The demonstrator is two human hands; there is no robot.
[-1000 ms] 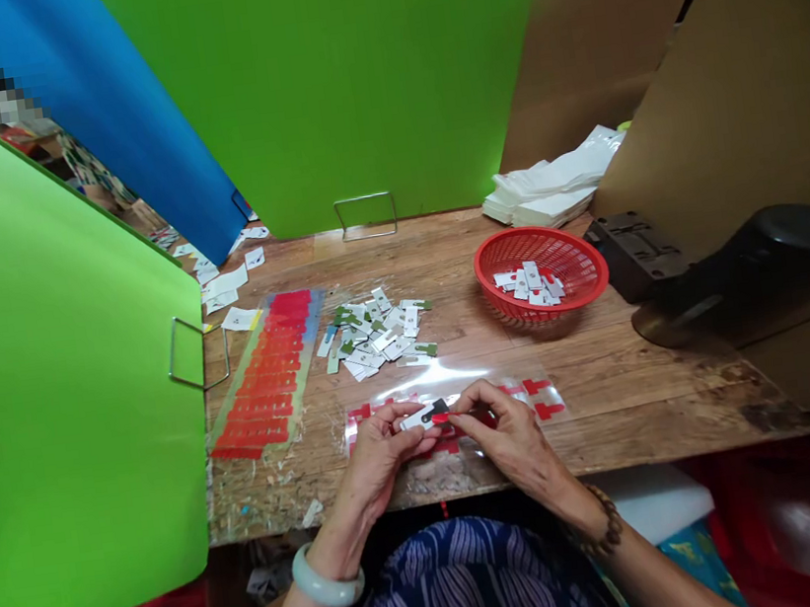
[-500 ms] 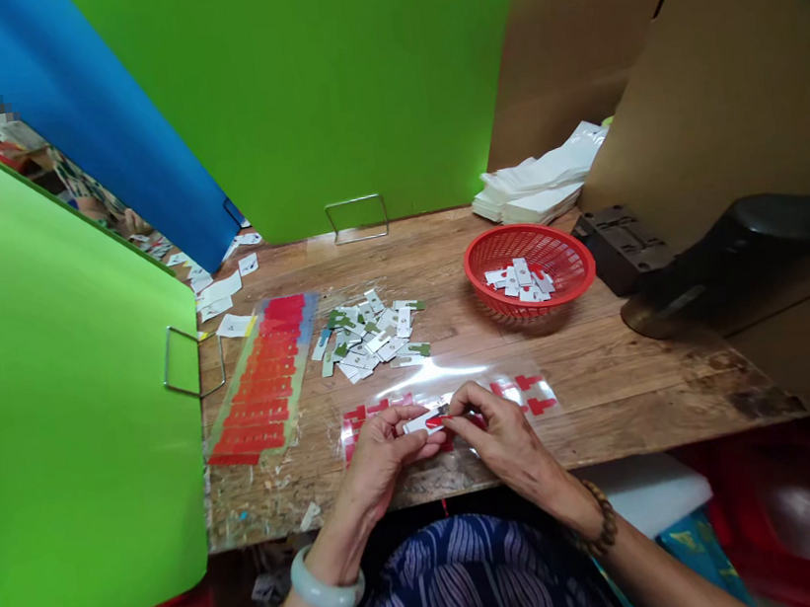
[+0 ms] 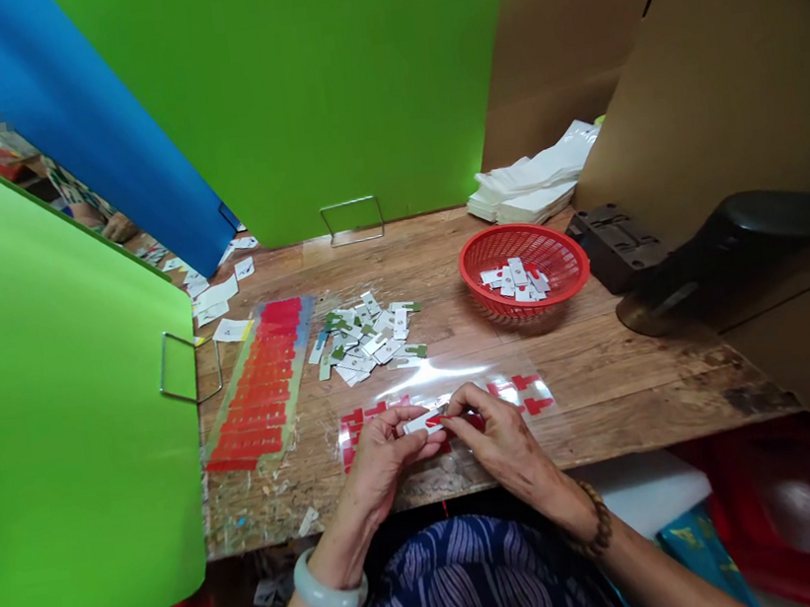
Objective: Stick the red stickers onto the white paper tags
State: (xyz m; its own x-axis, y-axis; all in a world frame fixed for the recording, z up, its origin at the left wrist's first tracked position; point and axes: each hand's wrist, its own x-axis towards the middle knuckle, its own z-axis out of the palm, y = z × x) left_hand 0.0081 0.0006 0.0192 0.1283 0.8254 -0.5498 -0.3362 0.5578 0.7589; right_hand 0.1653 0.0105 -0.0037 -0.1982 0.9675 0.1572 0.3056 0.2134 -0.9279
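Note:
My left hand and my right hand meet at the near edge of the wooden table. Between their fingertips they pinch a small white card with a red sticker on it. Under the hands lies a clear film sheet carrying red T-shaped stickers. A loose pile of small white and green cards lies just beyond the hands.
A red basket with a few cards stands at the right. A stack of red sticker sheets lies left. White bags are piled at the back. Green panels and brown cardboard wall in the table; a black device sits right.
The red sticker has been pressed closer onto the card and the dark end of the card is now covered by my fingers. The view has shifted slightly; both hands stay in place.

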